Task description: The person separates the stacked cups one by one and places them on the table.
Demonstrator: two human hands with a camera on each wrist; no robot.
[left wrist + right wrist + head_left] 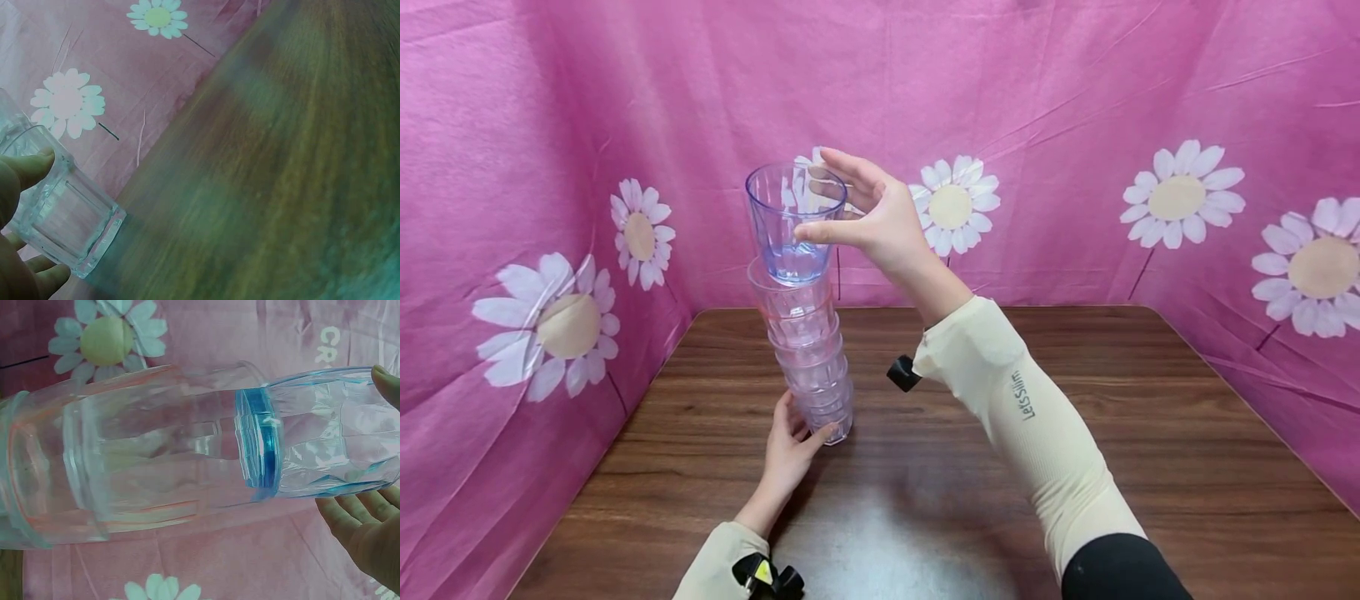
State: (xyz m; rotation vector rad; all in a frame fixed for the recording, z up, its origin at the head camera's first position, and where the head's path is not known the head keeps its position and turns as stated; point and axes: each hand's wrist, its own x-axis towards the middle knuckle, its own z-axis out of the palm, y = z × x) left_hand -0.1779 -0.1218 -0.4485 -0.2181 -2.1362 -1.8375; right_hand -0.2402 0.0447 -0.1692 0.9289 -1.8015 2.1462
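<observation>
My right hand pinches the light, slick blue cup near its rim, upper centre of the frame, while my left hand clasps the wobbly stack at its base.

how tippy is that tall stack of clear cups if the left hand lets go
Probably quite tippy: the stack of cups stands tall on a narrow base and already leans. The left hand grips its bottom while the right hand holds the blue cup at the top. The clear, smooth-looking walls probably slip easily.
</observation>
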